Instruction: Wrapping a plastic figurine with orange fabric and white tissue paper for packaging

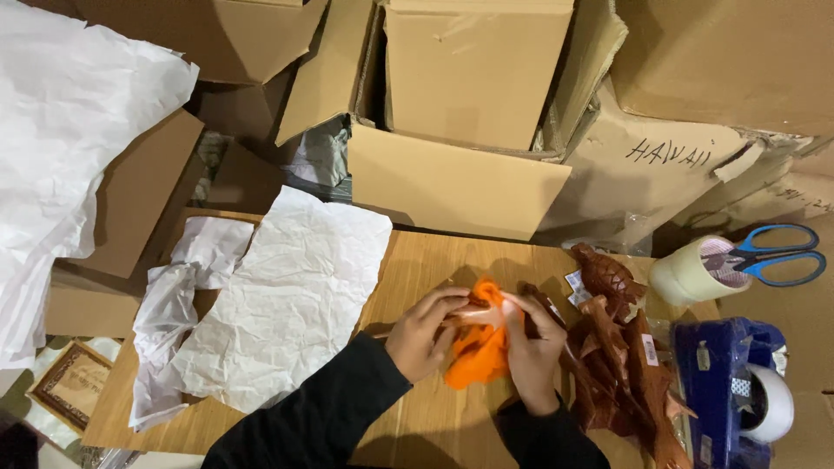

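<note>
Both hands, left hand [426, 332] and right hand [532, 352], I clamp on orange cloth [479, 346] over counter [417, 269]; open cardboard box [456, 178] far, contents unseen.

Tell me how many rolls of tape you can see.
2: a tape roll under the scissors at the table's far right, and a white roll in the blue dispenser nearer. Others may be hidden.

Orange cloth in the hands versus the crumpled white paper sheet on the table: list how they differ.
The orange cloth is bunched up and gripped by the left hand and right hand; the crumpled white paper sheet lies spread flat and untouched. The cloth looks far smaller than the sheet. Both are over the wooden table.
</note>
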